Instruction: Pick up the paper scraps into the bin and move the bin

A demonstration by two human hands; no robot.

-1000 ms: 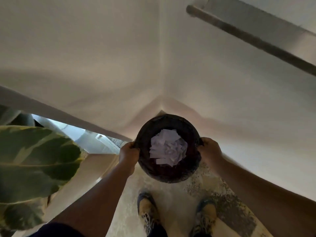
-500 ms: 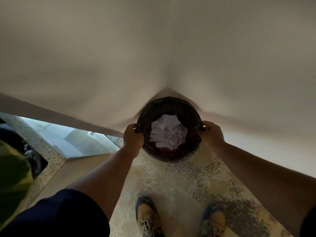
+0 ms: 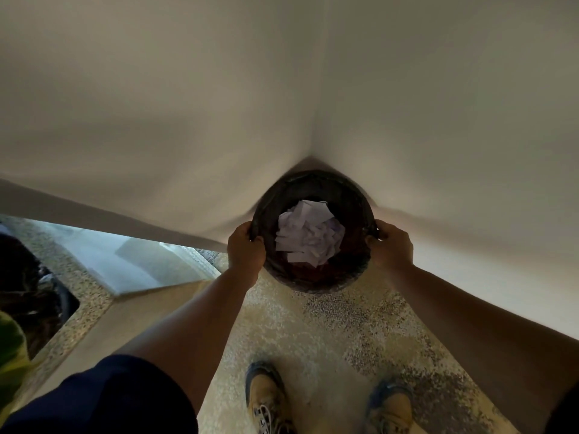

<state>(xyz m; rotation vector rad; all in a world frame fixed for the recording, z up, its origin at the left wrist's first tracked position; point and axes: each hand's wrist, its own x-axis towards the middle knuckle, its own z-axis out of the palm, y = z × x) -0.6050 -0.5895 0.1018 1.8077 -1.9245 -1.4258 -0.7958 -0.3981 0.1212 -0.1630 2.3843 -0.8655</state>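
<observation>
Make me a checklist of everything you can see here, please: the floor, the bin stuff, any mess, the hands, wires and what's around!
Surface: speckled stone floor, worn dark patches.
Job's things: dark round bin in the wall corner, upright; white paper scraps piled inside.
Clutter: no loose scraps seen on the floor.
Grippers: left hand and right hand each grip the bin's rim on opposite sides.
Cables: nothing seen.
Surroundings: plain pale walls; tan boots below; green leaf at far left.
</observation>
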